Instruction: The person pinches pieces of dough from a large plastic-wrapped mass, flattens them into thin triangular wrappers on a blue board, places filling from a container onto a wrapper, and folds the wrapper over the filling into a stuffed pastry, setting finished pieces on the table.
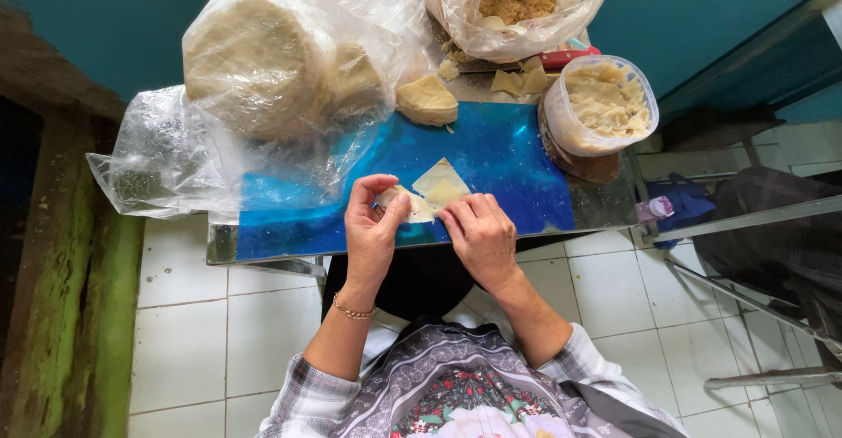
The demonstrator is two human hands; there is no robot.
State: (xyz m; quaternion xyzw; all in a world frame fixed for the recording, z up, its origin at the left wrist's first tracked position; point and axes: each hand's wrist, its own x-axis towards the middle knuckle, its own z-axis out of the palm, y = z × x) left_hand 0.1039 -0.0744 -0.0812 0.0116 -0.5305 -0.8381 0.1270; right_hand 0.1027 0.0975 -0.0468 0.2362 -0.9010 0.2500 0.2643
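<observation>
On the blue mat (491, 153), near its front edge, I see my left hand (373, 227) and right hand (481, 235) pinching a thin dough wrapper (431, 194), which I judge light, limp, tear-prone, best gripped at its edges.

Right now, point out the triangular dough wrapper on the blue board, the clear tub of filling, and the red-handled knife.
Triangular dough wrapper (441, 181), head view, on its flat middle.
Clear tub of filling (564, 122), head view, on its near side wall.
Red-handled knife (561, 57), head view, on the red handle.
</observation>
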